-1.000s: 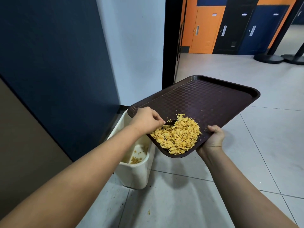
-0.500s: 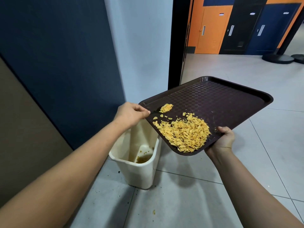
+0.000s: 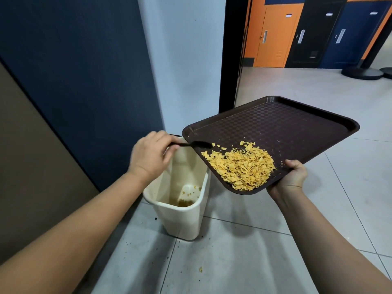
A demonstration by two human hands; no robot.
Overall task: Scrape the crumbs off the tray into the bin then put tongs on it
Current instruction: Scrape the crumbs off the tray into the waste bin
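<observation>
L hand (image 3: 151, 154) is now off the tray (image 3: 282, 122), out past its left rim over the bin (image 3: 180, 213); a sec ago it sat right at the crumbs (image 3: 240, 167). Black scraper (image 3: 196, 144) shows now, tip just inside tray's left edge. The small clump near that rim is gone; pile sits toward tray's near corner.

Both bare arms reached forward and down from the person. The left hand (image 3: 151, 153) was out over to the left, back of the hand upward, its fingers curled round the handle of a thin black utensil (image 3: 194, 144) that pointed off to the right. The right hand (image 3: 291, 177) was lower and to the right, palm up, gripping the near edge of the tilted tray (image 3: 275, 128), thumb on the rim.
</observation>
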